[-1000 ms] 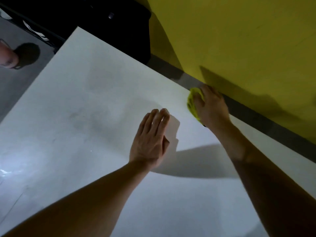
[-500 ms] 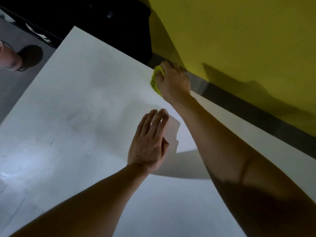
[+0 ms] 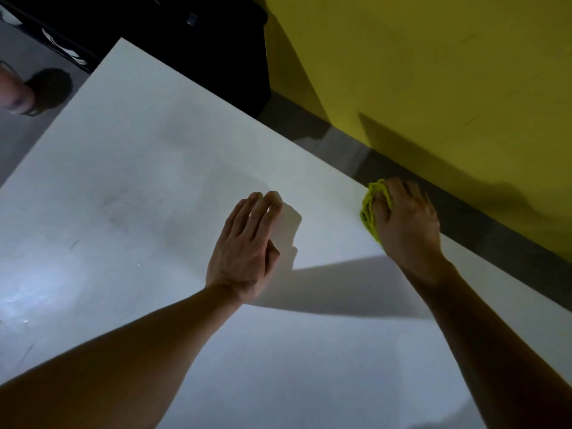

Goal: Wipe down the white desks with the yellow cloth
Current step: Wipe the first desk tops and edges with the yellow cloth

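Yellow cloth bunched under gripping right hand; left hand flat, fingers straight.

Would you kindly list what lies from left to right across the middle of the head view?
White desk → left hand, flat on the desk → yellow cloth → right hand, pressing the cloth at the desk's far edge → yellow wall.

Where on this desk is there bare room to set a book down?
The white desk is bare from the left hand out to its far corner and left edge, and in the near stretch between the two forearms. It is crowded only at the far edge, where the right hand presses the yellow cloth.
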The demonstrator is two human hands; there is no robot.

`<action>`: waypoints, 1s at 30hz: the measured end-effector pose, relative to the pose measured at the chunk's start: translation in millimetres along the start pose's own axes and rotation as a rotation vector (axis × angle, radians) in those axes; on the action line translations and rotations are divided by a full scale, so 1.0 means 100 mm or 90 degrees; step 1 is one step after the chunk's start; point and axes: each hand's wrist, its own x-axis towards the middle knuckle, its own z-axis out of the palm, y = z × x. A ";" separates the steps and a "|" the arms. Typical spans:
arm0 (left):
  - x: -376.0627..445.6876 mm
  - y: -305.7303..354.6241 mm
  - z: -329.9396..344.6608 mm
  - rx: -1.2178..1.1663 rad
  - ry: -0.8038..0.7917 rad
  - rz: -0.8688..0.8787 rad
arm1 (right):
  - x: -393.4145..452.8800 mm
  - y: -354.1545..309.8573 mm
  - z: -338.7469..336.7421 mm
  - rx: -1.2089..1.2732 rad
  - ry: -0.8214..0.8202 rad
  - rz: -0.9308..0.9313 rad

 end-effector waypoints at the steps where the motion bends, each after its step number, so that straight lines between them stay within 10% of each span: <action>1: 0.00 0.00 0.00 0.001 0.002 -0.001 | 0.01 -0.07 0.02 -0.020 0.005 0.012; 12: 0.00 0.01 -0.03 -0.002 0.016 0.003 | 0.82 -1.37 0.40 0.050 -0.023 -0.053; 25: -0.02 0.05 -0.04 0.002 0.036 0.015 | -0.51 0.60 -0.31 0.033 0.008 0.042; 30: -0.02 0.07 -0.02 0.002 0.038 0.005 | -0.43 0.39 -0.26 0.001 0.047 0.088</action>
